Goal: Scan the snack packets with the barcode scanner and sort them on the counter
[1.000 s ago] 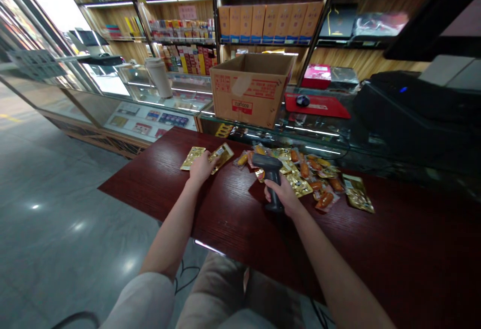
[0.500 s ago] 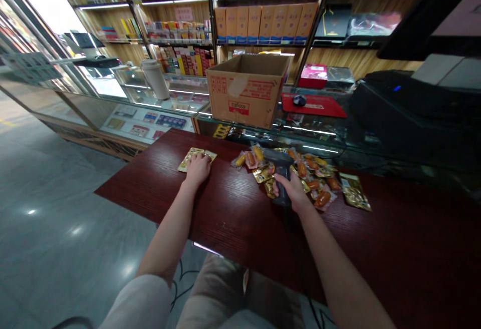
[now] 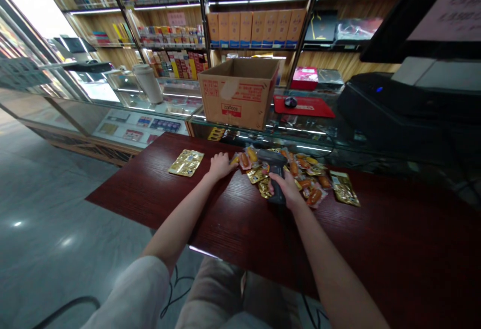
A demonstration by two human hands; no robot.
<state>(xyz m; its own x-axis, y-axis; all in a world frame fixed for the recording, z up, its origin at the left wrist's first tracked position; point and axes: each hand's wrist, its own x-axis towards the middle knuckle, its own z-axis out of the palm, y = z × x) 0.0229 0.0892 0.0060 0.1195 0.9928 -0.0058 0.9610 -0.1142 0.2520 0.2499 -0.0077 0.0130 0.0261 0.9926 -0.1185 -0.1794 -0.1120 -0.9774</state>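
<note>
My right hand (image 3: 286,189) is wrapped round the handle of a black barcode scanner (image 3: 276,169), its head over a pile of wrapped snacks. My left hand (image 3: 221,166) lies low over the tabletop at the pile's left end, fingers apart and thumb side against a small yellow wrapped sausage (image 3: 235,159). Beside it are a brown wrapped sausage (image 3: 244,160) and another yellow one (image 3: 251,154). Further brown sausages (image 3: 314,197) and gold packets (image 3: 257,174) lie under and right of the scanner. A flat gold packet (image 3: 187,162) rests alone to the left of my left hand.
Another gold packet (image 3: 344,188) lies right of the pile on the dark red wooden table (image 3: 233,224). Behind stand an open cardboard box (image 3: 236,101), a mouse (image 3: 290,101) on a red mat (image 3: 311,107), and a white cup (image 3: 148,83) on glass counters. A monitor (image 3: 406,18) overhangs the right.
My left hand has left the flat gold packet and moved right to the pile's edge. The packet stays on the table. My right hand still grips the scanner; the view has shifted slightly.
</note>
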